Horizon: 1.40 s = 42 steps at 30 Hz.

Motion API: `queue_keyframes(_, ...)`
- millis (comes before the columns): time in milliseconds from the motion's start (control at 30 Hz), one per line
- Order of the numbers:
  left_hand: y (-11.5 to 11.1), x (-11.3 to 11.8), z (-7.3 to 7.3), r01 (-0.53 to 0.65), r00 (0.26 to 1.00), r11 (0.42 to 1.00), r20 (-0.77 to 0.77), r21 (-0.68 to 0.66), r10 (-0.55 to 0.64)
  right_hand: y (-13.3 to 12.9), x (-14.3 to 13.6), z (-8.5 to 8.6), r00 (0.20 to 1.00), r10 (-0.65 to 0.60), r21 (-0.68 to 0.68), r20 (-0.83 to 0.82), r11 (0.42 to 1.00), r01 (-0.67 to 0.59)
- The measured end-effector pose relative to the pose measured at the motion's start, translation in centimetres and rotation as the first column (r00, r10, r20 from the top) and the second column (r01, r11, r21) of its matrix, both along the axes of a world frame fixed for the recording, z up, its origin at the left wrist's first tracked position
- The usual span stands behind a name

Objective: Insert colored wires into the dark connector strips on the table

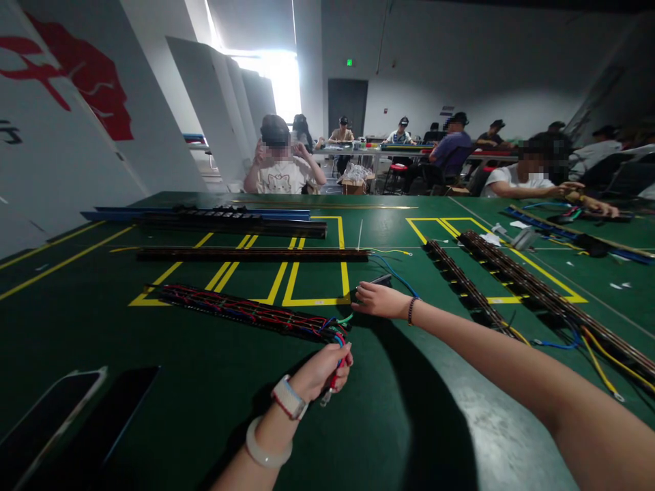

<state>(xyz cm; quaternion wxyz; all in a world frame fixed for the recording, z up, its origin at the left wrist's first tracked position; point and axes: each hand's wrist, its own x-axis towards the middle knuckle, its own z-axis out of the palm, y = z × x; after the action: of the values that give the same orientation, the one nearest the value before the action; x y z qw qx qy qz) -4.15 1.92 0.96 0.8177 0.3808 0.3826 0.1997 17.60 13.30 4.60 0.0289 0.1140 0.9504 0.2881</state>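
Observation:
My left hand [327, 368] is closed around red and blue wires [338, 346] whose metal lug [326, 397] hangs below the fingers. The wires come out of the right end of a black wiring channel [245, 310] filled with red, blue and black cable. My right hand [381, 301] is beyond that end, its fingers curled and pointing left. A dark object [381, 279] shows just behind it; whether the fingers grip it is hidden. A short green wire [346, 319] sticks out between the hands, and a blue wire [396, 269] runs behind the right hand.
A long dark rail [256, 254] and stacked rails [230, 221] lie farther back on the green table [389, 436]. More wired rails [547, 293] lie at right. Two dark flat devices [51, 416] are at front left. Co-workers [281, 160] sit across the table.

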Motion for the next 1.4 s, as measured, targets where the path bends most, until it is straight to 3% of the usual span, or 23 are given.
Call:
queue_keyframes(133,0.3,0.1,-0.3,-0.003,1.000,1.000,0.028,-0.017,0.003,0.7,-0.3,-0.5,0.998,-0.010,-0.071,-0.068,0.997,0.005)
queue_keyframes(233,0.1,0.2,-0.2,-0.067,0.997,0.998,0.034,-0.011,0.067,-0.8,-0.3,-0.9,0.969,-0.160,-0.200,-0.190,0.972,0.121)
queue_keyframes(367,-0.3,0.6,0.2,-0.137,0.991,0.990,-0.008,0.043,0.137,-4.7,0.2,-1.7,0.849,-0.419,-0.315,-0.322,0.893,0.321)
queue_keyframes(433,-0.4,0.8,0.3,-0.154,0.988,0.987,-0.007,0.042,0.155,-7.0,0.2,-1.9,0.760,-0.494,-0.358,-0.421,0.861,0.362)
queue_keyframes(533,-0.4,1.1,0.1,-0.180,0.984,0.984,-0.002,0.017,0.180,-10.3,-0.4,-2.0,0.681,-0.496,-0.428,-0.538,0.857,0.285)
queue_keyframes(700,-0.2,1.3,-0.1,-0.217,0.976,0.976,0.009,-0.025,0.217,-13.6,-1.9,-1.8,0.818,-0.353,-0.532,-0.454,0.844,0.069)
queue_keyframes(800,-0.4,1.5,0.1,-0.225,0.974,0.974,-0.016,-0.042,0.224,-13.5,-2.2,-2.2,0.805,-0.380,-0.562,-0.456,0.824,0.072)
queue_keyframes(900,-0.7,1.7,0.0,-0.268,0.963,0.963,-0.038,0.007,0.268,-12.5,-2.1,-2.4,0.721,-0.473,-0.581,-0.506,0.805,0.119)
queue_keyframes(1067,-0.9,2.0,-0.7,-0.320,0.931,0.939,-0.143,0.129,0.337,-10.3,-3.6,-0.4,0.583,-0.642,-0.605,-0.498,0.738,0.297)
queue_keyframes(1267,-1.0,2.0,-1.0,-0.351,0.916,0.924,-0.152,0.151,0.372,-7.4,-9.9,3.5,0.470,-0.808,-0.561,-0.357,0.587,0.584)
queue_keyframes(1400,-1.3,0.9,-1.9,-0.505,0.859,0.861,-0.064,0.062,0.508,-7.2,-15.3,3.8,0.459,-0.839,-0.487,-0.291,0.543,0.684)
